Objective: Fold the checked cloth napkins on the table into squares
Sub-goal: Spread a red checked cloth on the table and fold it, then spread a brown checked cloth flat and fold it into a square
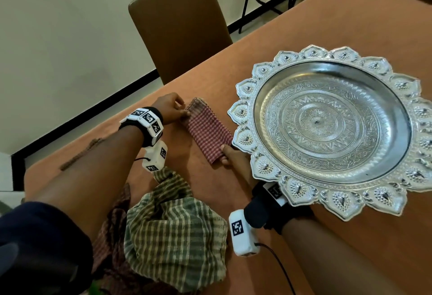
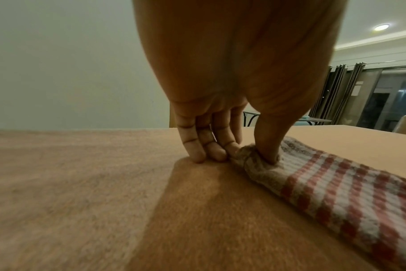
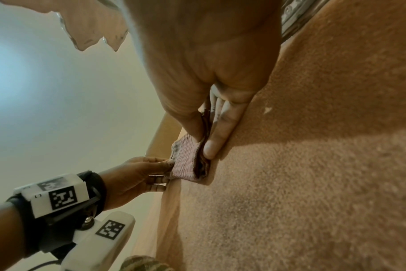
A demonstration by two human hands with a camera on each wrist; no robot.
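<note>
A red-and-white checked napkin (image 1: pixel 207 130) lies folded into a narrow strip on the brown table (image 1: pixel 350 259), just left of the silver tray. My left hand (image 1: pixel 181 112) pinches its far end, thumb pressing down on the cloth (image 2: pixel 262 159) while the other fingers (image 2: pixel 197 152) rest on the table. My right hand (image 1: pixel 225 153) pinches the near end between thumb and forefinger (image 3: pixel 212 144), the folded layers (image 3: pixel 186 161) showing edge-on. A crumpled green checked napkin (image 1: pixel 175 234) lies near me, over a dark red checked one (image 1: pixel 112 243).
A large ornate silver tray (image 1: pixel 264 166) fills the right side of the table, its scalloped rim close to my right hand. A brown chair (image 1: pixel 177 25) stands at the table's far edge. The table's left edge runs close to my left forearm.
</note>
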